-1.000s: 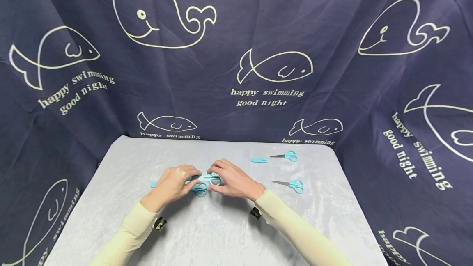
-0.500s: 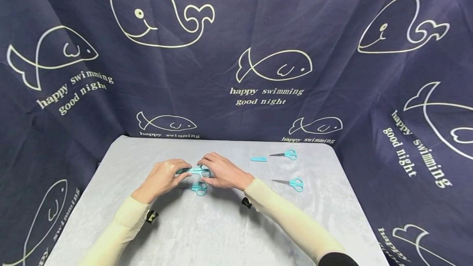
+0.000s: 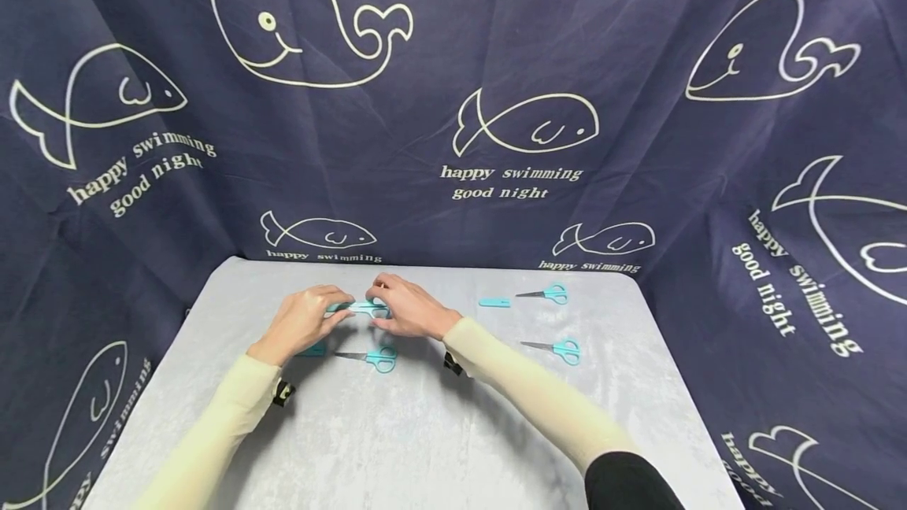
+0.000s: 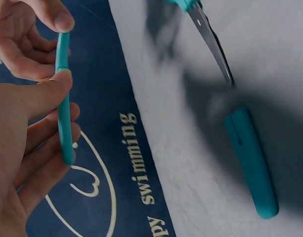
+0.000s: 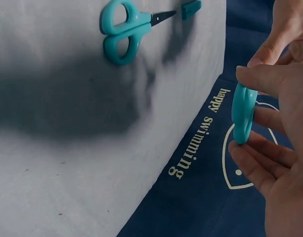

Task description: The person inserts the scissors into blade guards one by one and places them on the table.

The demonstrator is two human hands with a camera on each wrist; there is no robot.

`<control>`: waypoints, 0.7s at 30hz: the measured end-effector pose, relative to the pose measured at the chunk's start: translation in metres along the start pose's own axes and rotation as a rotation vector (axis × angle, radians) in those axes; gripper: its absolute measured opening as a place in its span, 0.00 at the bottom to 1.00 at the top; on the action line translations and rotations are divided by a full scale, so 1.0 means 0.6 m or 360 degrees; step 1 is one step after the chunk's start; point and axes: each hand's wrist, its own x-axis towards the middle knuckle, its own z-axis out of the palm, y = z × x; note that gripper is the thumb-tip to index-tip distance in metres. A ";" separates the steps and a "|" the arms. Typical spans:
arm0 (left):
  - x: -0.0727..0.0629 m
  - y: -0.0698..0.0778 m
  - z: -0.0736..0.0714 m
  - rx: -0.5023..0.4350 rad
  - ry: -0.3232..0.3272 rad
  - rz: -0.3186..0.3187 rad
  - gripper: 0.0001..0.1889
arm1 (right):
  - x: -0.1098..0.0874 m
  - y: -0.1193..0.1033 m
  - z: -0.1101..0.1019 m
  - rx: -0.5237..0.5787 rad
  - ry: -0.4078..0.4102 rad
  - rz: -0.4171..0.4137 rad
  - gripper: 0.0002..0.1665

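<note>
Both hands hold one pair of teal scissors (image 3: 368, 308) above the far part of the table, its blades hidden inside a teal blade cover (image 4: 65, 128). My left hand (image 3: 301, 321) pinches that cover between thumb and fingers. At the other end, my right hand (image 3: 407, 307) grips the scissors' handle loops (image 5: 242, 116). Cover and handle meet in one line in the left wrist view. Below the hands, a second pair of scissors (image 3: 383, 358) lies with bare blades pointing left toward a loose cover (image 4: 252, 165), partly behind my left wrist in the head view.
On the right of the grey table (image 3: 439, 431) lie two more uncovered scissors, a far pair (image 3: 556, 294) and a nearer pair (image 3: 567, 351). A loose cover (image 3: 494, 302) sits by the far pair's blade tips. A dark blue printed curtain (image 3: 425, 61) stands around the table.
Both hands have moved left and toward the far edge, carrying the covered scissors between them. The scissors and loose cover below them are now less hidden.
</note>
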 end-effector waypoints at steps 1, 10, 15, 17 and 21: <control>0.001 -0.006 0.002 0.0004 0.0001 -0.0003 0.12 | 0.005 0.001 0.001 0.0005 -0.0002 0.0015 0.24; 0.021 -0.054 0.019 0.0045 -0.0040 -0.0043 0.11 | 0.049 0.018 0.017 -0.0149 -0.0021 0.0127 0.26; 0.024 -0.071 0.028 0.0073 -0.0122 -0.0067 0.12 | 0.067 0.028 0.031 -0.0203 -0.0034 0.0134 0.27; 0.024 -0.078 0.034 0.0074 -0.0155 -0.0088 0.12 | 0.073 0.031 0.036 -0.0203 -0.0035 0.0146 0.26; 0.025 -0.092 0.044 0.0052 -0.0222 -0.0157 0.12 | 0.084 0.035 0.048 -0.0209 -0.0057 0.0185 0.26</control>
